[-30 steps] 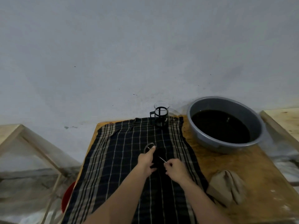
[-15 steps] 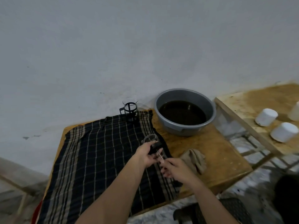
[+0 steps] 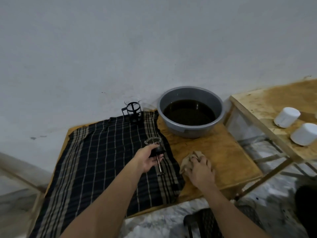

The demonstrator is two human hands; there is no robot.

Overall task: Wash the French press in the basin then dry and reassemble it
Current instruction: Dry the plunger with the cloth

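My left hand (image 3: pixel 147 158) holds the French press plunger (image 3: pixel 157 152) by its black lid, above the checked cloth (image 3: pixel 103 160); the mesh filter disc points away from me and the thin rod points toward me. My right hand (image 3: pixel 199 170) rests on the crumpled beige rag (image 3: pixel 190 158) on the wooden table (image 3: pixel 223 155), fingers curling over it. The glass carafe in its black frame (image 3: pixel 133 112) stands upright at the far edge of the cloth, by the wall. The grey basin (image 3: pixel 190 110) holds dark water at the table's far right corner.
A second wooden table (image 3: pixel 274 107) stands to the right with two white cylinders (image 3: pixel 286 117) on it, a gap between the tables. A dark chair (image 3: pixel 205 224) sits below the table's near edge. The white wall is close behind.
My right hand let go of the plunger rod and moved right onto the beige rag. My left hand keeps the plunger. The view has swung to the right.
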